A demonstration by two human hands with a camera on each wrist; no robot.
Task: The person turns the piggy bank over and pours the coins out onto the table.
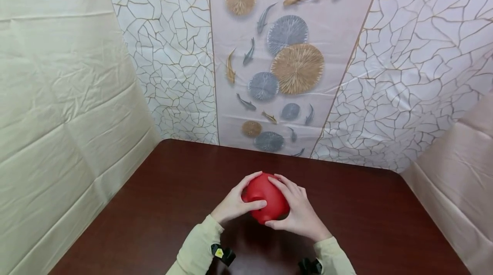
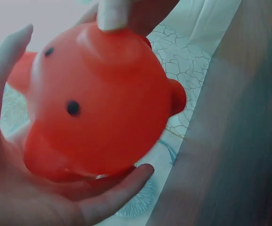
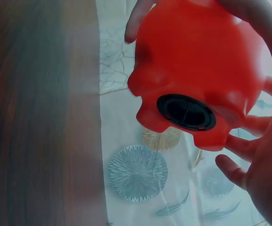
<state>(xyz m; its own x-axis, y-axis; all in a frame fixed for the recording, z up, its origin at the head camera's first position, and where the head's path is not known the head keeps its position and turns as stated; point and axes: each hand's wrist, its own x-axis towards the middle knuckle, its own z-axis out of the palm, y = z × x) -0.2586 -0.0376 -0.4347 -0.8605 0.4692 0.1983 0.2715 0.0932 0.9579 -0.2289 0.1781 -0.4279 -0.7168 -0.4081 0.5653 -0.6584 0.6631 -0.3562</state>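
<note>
A red piggy bank (image 1: 269, 198) is held up over the table between both hands. My left hand (image 1: 236, 203) grips its head end, with the thumb across the front. On the other side my right hand (image 1: 299, 213) holds the rounded body, its fingers over the top and its thumb below. The left wrist view shows the black eyes, the ears and the snout of the piggy bank (image 2: 112, 113). In the right wrist view its underside shows stubby feet and a round black plug (image 3: 186, 112).
The dark brown tabletop (image 1: 161, 206) lies under the hands. Behind it hangs a patterned cloth (image 1: 269, 52) with fish and round motifs. Cream cloth (image 1: 65, 95) borders the left side, and pale cloth (image 1: 458, 181) the right. Dark straps (image 1: 223, 254) sit on the wrists.
</note>
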